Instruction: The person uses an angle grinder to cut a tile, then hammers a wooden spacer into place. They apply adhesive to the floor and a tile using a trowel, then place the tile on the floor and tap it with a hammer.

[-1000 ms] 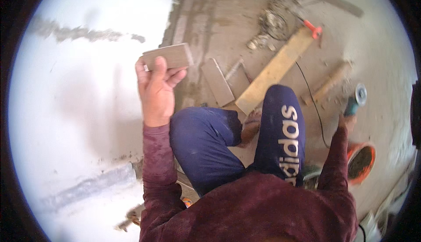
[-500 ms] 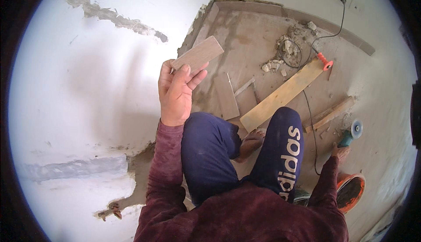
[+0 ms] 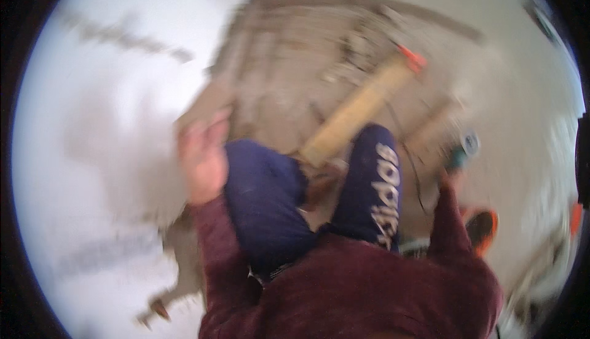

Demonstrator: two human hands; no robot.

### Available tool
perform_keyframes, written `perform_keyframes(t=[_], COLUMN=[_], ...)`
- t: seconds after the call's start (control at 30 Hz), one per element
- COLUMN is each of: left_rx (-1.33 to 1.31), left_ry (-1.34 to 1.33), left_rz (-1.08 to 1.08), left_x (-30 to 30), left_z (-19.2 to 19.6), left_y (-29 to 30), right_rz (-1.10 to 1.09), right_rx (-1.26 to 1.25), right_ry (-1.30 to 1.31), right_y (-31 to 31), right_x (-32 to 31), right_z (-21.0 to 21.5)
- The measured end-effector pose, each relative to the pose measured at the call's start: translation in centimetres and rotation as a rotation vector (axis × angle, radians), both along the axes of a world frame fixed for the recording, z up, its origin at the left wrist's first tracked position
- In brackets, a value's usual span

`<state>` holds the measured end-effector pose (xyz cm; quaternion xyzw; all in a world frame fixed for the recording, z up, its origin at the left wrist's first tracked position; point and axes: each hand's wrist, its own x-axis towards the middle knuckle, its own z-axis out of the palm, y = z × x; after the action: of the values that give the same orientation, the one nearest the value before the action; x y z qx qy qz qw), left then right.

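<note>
The whole picture is smeared by motion. My left hand (image 3: 201,157) is raised in front of the white wall (image 3: 98,154) and grips a flat grey-brown tile piece (image 3: 206,106) by its lower end. My right arm in a maroon sleeve reaches out to the right, where my right hand (image 3: 453,172) closes on the teal handle of an angle grinder (image 3: 466,147) low over the floor. My knees in dark blue trousers (image 3: 270,197) are bent between the two hands.
A long pale wooden plank (image 3: 359,113) with an orange clamp (image 3: 413,57) lies on the rough grey floor (image 3: 295,50). A second board (image 3: 430,124) lies near the grinder. An orange bucket (image 3: 482,228) stands at the right. A chased groove (image 3: 123,41) crosses the wall.
My left hand with the tile piece has dropped lower and nearer the wall. The view has swung and blurred. My right hand stays at the grinder.
</note>
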<state>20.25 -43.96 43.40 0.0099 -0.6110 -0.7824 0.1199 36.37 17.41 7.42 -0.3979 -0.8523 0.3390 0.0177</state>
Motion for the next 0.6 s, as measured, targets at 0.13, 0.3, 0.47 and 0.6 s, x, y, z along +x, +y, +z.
perform_keyframes(t=[0.13,0.3,0.47,0.6], left_rx=[-0.065,-0.419,0.019,0.166], left_ry=[-0.005,-0.137,-0.096,-0.184], left_rz=[0.358,0.551,0.569,0.844], left_x=[7.6,13.5,19.8,28.5], left_z=[1.5,4.8,2.5,-0.6], left_y=[-4.7,-4.0,-9.2,-9.7], right_rz=[-0.005,-0.034,0.009,-0.017], right_rx=[0.252,0.434,0.435,0.449], right_ry=[-0.184,-0.268,-0.245,-0.342], right_y=[-4.2,-4.7,-2.1,-2.3], right_x=[-6.8,-8.2,-6.6,-7.3], right_z=[2.0,-2.7,-1.8,-0.8])
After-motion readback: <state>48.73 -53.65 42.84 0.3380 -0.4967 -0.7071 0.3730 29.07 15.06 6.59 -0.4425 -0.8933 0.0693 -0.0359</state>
